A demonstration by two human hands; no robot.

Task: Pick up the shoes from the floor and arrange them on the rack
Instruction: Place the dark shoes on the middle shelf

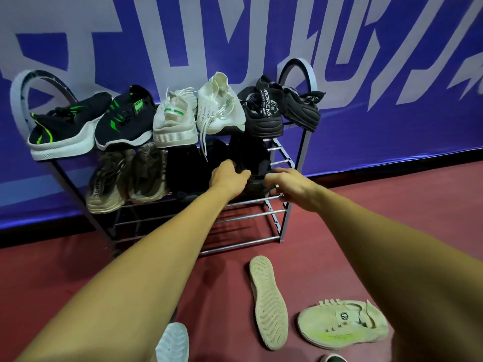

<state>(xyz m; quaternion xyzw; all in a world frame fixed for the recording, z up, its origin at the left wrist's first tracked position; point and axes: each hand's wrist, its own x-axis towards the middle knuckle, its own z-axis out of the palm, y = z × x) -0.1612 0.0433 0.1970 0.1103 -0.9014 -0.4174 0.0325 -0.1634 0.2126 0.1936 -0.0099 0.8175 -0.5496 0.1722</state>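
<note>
A metal shoe rack (pixel 277 220) stands against the blue wall. Its top shelf holds two black-and-green sneakers (pixel 78 126), two white sneakers (pixel 198 113) and two black shoes (pixel 274 108). On the middle shelf are two tan sneakers (pixel 125 176) and dark shoes. My left hand (pixel 228 176) grips a black shoe (pixel 254 165) at the right end of that shelf. My right hand (pixel 290 184) touches the same shoe's right side with fingers spread. On the floor lie a pale shoe, sole up (pixel 269 301), and its mate (pixel 342 322) on its side.
The rack's lowest bars (pixel 235 248) carry nothing. A white sole (pixel 173 343) and a dark shoe tip (pixel 333 357) show at the bottom edge. The red floor (pixel 392 205) stretches right of the rack. A blue banner wall (pixel 366 87) lies behind.
</note>
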